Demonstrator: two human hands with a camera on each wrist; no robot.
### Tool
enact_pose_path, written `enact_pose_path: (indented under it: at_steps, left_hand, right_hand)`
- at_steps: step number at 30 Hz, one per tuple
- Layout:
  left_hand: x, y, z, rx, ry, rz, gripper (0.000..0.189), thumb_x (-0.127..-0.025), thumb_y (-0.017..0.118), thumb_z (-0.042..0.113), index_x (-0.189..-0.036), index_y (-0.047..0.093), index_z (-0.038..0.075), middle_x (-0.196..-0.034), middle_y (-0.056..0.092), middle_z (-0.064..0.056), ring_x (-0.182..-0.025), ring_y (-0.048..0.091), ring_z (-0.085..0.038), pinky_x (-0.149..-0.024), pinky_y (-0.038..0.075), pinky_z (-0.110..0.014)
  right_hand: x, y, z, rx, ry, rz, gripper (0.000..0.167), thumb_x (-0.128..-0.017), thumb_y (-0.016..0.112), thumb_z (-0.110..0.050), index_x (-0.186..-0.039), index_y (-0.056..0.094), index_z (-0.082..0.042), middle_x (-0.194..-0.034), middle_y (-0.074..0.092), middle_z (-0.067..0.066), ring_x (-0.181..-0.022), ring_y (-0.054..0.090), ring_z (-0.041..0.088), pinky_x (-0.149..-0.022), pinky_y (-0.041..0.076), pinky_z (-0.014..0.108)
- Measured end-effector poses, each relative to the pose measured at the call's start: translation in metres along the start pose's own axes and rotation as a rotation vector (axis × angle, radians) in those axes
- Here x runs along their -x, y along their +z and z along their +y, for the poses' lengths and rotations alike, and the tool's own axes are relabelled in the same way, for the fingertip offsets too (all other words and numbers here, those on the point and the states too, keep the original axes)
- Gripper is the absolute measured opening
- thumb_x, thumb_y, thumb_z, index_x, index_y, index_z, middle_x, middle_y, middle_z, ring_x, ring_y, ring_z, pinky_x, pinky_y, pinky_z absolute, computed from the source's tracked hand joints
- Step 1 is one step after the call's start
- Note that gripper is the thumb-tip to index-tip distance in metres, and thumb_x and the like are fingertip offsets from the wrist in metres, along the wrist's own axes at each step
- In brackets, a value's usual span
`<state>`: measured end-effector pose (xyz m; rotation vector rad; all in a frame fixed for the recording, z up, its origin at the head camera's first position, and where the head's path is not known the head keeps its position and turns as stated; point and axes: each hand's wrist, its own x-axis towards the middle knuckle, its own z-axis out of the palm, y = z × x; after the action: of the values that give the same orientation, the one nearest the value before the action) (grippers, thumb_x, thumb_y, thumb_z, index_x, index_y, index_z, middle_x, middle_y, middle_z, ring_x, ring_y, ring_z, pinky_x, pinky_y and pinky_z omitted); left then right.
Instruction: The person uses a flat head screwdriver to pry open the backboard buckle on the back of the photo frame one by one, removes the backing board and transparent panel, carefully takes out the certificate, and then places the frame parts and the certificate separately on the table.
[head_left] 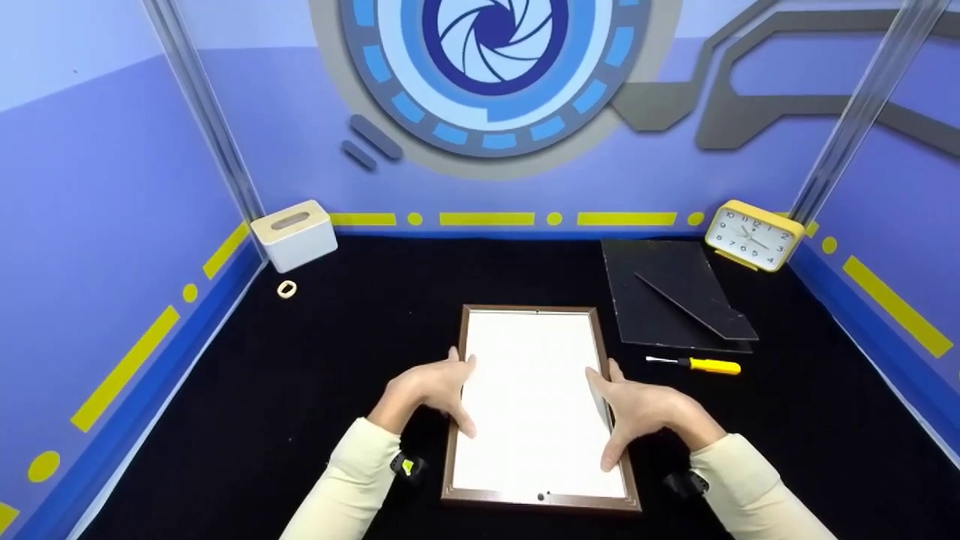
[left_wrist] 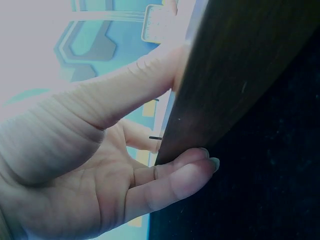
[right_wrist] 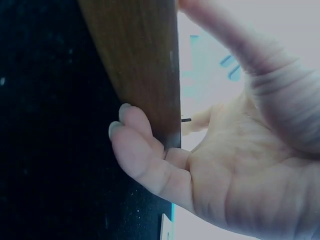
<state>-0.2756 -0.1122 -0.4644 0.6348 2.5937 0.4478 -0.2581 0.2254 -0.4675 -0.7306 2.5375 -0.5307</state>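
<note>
Brown frame (head_left: pixel 480 496) around a white panel (head_left: pixel 532 405), near middle of the black table (head_left: pixel 337 375), left hand (head_left: pixel 435 384) gripping its left side, right hand (head_left: pixel 643 409) its right, 1 screwdriver (head_left: pixel 715 366) I see farther right

Here, the left forearm (head_left: pixel 334 487) and right forearm (head_left: pixel 757 491) are extended forward, both covered by cream sleeves (head_left: pixel 364 454), with the wrists (head_left: pixel 394 409) left bare. A grip is held on both sides. On the left hand (head_left: pixel 435 386) the thumb (left_wrist: pixel 135 82) is parted widely from the index finger (head_left: pixel 466 369), and the lower fingers (left_wrist: pixel 170 185) are curled under (neatly caught at the wrist view!). By the right hand (head_left: pixel 641 409) that pose is nearly mirrored, palm turned inward.
</note>
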Motion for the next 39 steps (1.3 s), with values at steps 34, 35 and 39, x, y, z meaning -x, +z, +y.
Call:
enact_pose_path:
  at_steps: [34,35,39]
  left_hand:
    - [0.001,0.001,-0.004,0.027,0.006,-0.040,0.129,-0.068,0.091,0.047,-0.159,0.012,0.000,-0.154,0.000,-0.043,-0.148,0.015,-0.037,-0.118,0.025,-0.041]
    - [0.001,0.001,-0.004,0.028,0.007,-0.038,0.129,-0.068,0.091,0.047,-0.159,0.012,0.000,-0.154,0.000,-0.043,-0.148,0.015,-0.037,-0.118,0.025,-0.041]
    - [0.001,0.003,-0.004,0.019,0.016,-0.031,0.129,-0.068,0.091,0.046,-0.158,0.014,-0.002,-0.152,0.003,-0.045,-0.147,0.017,-0.038,-0.117,0.026,-0.042]
  right_hand:
    - [0.012,-0.008,-0.009,0.150,-0.146,0.063,0.134,-0.051,0.091,-0.062,-0.155,0.032,0.000,-0.155,0.022,0.037,-0.137,0.036,0.049,-0.107,0.037,0.058]
    - [0.012,-0.006,-0.009,0.146,-0.142,0.036,0.135,-0.051,0.091,-0.060,-0.155,0.030,-0.001,-0.156,0.019,0.037,-0.138,0.035,0.049,-0.108,0.037,0.057]
    - [0.012,-0.002,-0.012,0.160,-0.098,0.035,0.135,-0.052,0.093,-0.056,-0.157,0.027,-0.003,-0.158,0.013,0.037,-0.133,0.041,0.050,-0.104,0.042,0.056]
